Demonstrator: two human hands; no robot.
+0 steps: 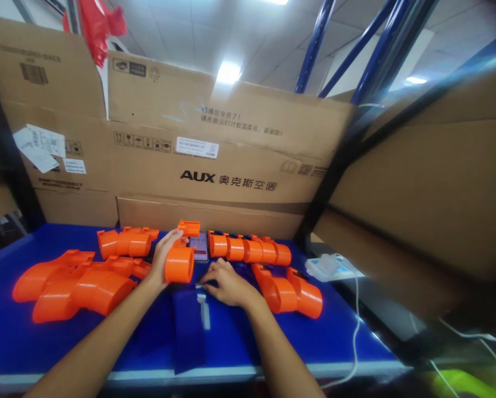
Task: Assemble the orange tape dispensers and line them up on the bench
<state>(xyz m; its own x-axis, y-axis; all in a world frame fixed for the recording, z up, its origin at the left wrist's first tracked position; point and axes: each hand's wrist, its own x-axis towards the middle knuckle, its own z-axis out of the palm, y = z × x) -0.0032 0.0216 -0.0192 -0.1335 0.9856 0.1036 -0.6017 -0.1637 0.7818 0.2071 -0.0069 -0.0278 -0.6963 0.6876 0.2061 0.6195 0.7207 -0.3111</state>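
My left hand (162, 258) is closed around an orange plastic tube piece (179, 266) with a bracket on top, its round opening facing right. Just right of it, my right hand (227, 283) is low over the table, thumb and forefinger pinched on a small pale piece (199, 286) too small to name. Below those fingertips lie narrow pale strips (205, 313), beside a dark blue flat piece (188, 331). A phone (199, 246) with a lit screen stands behind the two hands.
Orange tube pieces stand in groups at left (78, 284), back left (127, 242), back right (250, 250) and right (291, 293) on the blue table (231, 348). A white power strip (333, 267) with a cable is at the right edge. Cardboard (157, 182) walls the back.
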